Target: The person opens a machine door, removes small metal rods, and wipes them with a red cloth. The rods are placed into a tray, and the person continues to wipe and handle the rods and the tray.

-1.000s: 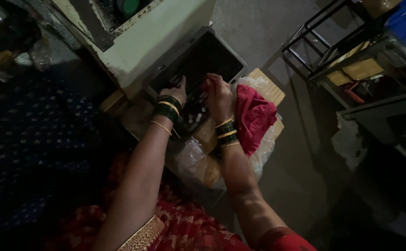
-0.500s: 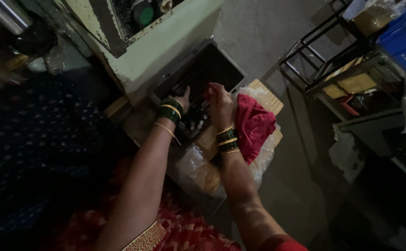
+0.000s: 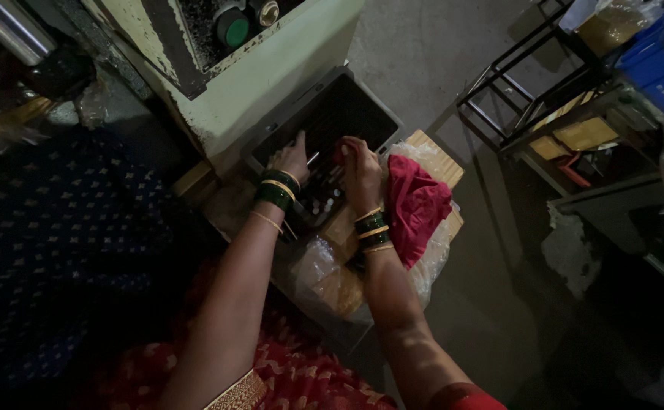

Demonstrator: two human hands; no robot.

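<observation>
Machinery fills the upper left of the view: a pale painted machine body [image 3: 271,83] with a green round button [image 3: 235,28] set in a dark recess at its top. Below and to the right of it sits a dark grey tray [image 3: 347,114], tilted, one long edge against the machine's lower side. A black metal rack [image 3: 529,99] stands well apart on the right, on the bare concrete floor [image 3: 431,53], with a blue crate [image 3: 662,64] at the upper right corner of the view.

Under the tray's near edge lies a wooden board [image 3: 434,152] covered in part by crumpled clear plastic sheeting [image 3: 324,266]. A dark pink cloth [image 3: 415,205] is bunched on the board's right side, just beside the right wrist.

Both hands reach into the near end of the tray, where small dark metal parts [image 3: 324,201] lie in a cluster — too dim to tell their shape. The left hand [image 3: 292,158] rests at the tray's left edge with fingers loosely spread and pointing into it; whether it grips anything cannot be told. The right hand [image 3: 358,168] is curled, fingers drawn together around a small reddish object [image 3: 339,153] at its fingertips. Green and gold bangles [image 3: 277,190] circle both wrists.
</observation>
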